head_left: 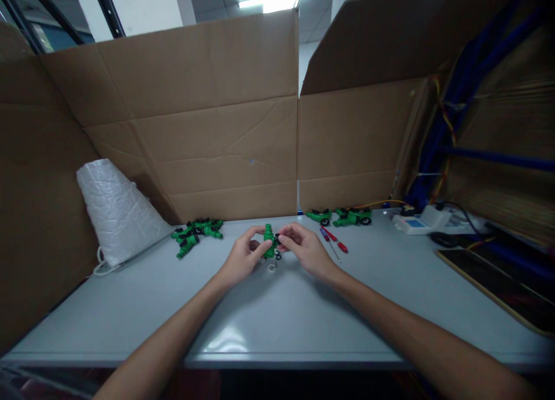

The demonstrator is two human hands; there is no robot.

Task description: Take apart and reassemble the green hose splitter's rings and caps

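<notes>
Near the middle of the table, my left hand (249, 251) grips a green toy car (269, 238), thumb on one side and fingers behind. The car is held with its narrow end up. My right hand (301, 247) is closed at the car's right side, pinching a small black part (278, 238) that looks like a wheel; the fingers partly hide it. On the table just below the hands are small black rings (278, 255) and a whitish ring-shaped piece (272, 267).
Several green toy pieces (197, 232) lie in a pile at left, beside a white wrapped bundle (119, 215). Green cars with black wheels (353, 216) stand at the back right. Two red-handled screwdrivers (336, 241) lie nearby. A power strip (411, 223) and dark tray-like panel (498, 284) are further right.
</notes>
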